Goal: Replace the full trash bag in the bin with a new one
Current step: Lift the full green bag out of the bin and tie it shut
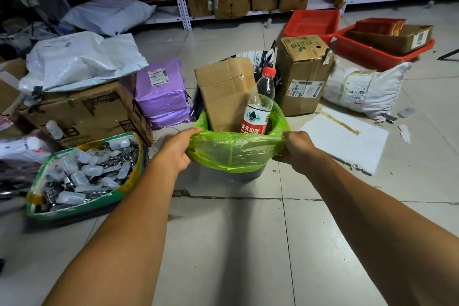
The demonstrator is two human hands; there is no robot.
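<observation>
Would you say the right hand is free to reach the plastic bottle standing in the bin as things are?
Probably not at once: the right hand grips the green bag's edge. Once it lets go, the bottle sticks up uncovered nearby.

The plastic bottle (pixel 259 104) standing in the bin wears a red-and-white label with the Chinese characters 农夫山泉 in white on red, and a line of small Latin letters beneath them, too small to make out in full; the tall cardboard box (pixel 301 74) behind it carries the word "Fruits" in green on its top flap, printed upside down from this view, and a white shipping label with barcodes on its side whose print is unreadable; the purple parcel (pixel 162 93) and the white sack (pixel 365 89) also bear shipping labels, illegible here.
</observation>
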